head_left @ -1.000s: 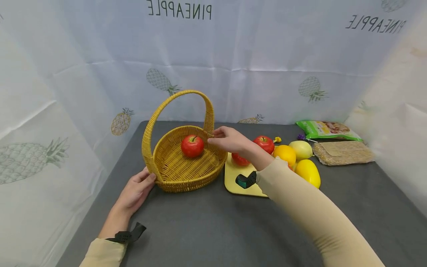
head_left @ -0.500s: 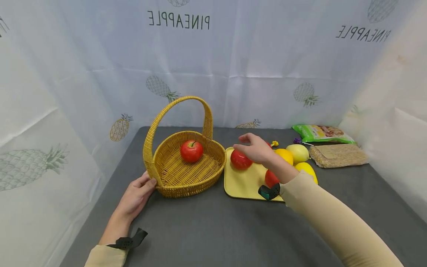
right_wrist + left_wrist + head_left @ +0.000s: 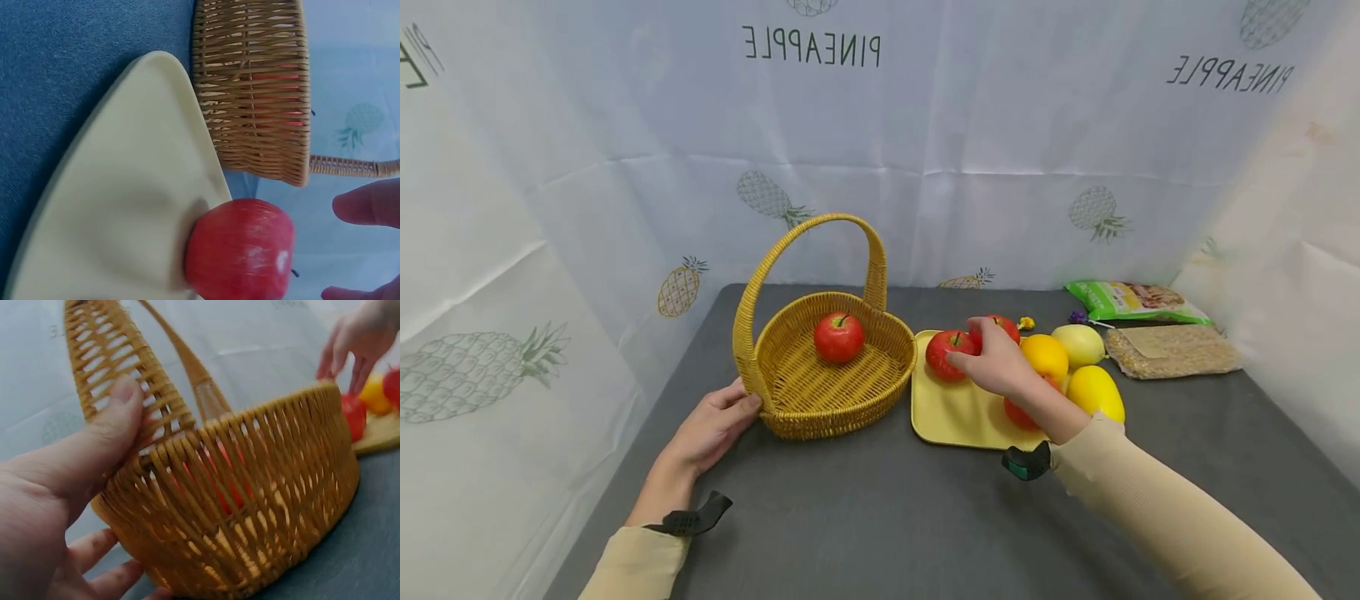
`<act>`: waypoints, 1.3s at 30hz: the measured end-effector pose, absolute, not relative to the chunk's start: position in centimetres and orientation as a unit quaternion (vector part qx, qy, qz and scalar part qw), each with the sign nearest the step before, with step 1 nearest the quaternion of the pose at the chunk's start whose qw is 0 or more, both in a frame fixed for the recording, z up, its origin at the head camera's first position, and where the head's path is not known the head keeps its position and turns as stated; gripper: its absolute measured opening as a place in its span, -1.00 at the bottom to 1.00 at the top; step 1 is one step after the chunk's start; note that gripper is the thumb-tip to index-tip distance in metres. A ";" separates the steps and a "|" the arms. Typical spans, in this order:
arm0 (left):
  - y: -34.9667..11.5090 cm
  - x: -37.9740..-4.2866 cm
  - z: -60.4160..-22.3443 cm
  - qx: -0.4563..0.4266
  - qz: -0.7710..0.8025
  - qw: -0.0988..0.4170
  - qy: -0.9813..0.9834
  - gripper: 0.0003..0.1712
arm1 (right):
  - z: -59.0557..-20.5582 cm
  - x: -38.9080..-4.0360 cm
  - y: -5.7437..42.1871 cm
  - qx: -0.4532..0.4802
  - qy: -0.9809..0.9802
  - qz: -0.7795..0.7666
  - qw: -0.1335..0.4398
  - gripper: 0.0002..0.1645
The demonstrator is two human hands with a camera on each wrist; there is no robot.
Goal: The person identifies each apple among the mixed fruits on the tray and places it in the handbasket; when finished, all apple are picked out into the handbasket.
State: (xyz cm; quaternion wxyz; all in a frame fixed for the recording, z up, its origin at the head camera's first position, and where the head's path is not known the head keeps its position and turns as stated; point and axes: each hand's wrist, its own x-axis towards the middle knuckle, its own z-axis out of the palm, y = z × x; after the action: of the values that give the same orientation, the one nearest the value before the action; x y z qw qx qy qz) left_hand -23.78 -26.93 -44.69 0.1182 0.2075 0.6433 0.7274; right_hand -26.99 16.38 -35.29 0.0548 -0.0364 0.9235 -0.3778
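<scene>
The left hand (image 3: pixel 713 427) gripped the basket (image 3: pixel 829 423) at its handle (image 3: pixel 744 333). The right hand (image 3: pixel 1002 365), fingers parted, hovered above an apple (image 3: pixel 945 360) on the tray (image 3: pixel 955 421); a second apple (image 3: pixel 839 340) lay inside the basket.

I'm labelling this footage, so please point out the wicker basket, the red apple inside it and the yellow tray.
Wicker basket (image 3: pixel 827 423): head view, on its front wall.
Red apple (image 3: pixel 838 339): head view, middle of its visible side.
Yellow tray (image 3: pixel 957 417): head view, bare part of its floor.
</scene>
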 end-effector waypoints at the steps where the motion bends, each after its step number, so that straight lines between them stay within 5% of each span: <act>1: -27.0 -24.0 -44.6 0.207 0.724 0.121 0.647 -0.59 | -35.3 -27.0 16.5 -0.034 0.923 -0.378 0.055 -0.05; 11: -27.3 -25.7 -44.3 0.214 0.726 0.124 0.641 -0.65 | -36.4 -27.1 16.7 -0.009 0.907 -0.414 0.082 0.04; 26: -26.6 -24.9 -45.8 0.198 0.759 0.096 0.613 -0.59 | -39.0 -28.5 16.1 0.000 0.905 -0.423 0.042 0.12; 39: -26.6 -25.5 -45.8 0.206 0.754 0.096 0.616 -0.58 | -39.0 -30.1 15.8 0.034 0.888 -0.450 0.087 0.26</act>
State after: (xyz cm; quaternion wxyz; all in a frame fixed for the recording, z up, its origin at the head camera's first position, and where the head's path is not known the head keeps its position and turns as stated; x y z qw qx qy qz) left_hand -25.50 -26.64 -45.83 0.0963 0.2064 0.6157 0.7544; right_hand -30.08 15.76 -38.98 0.0871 0.0337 0.8883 -0.4498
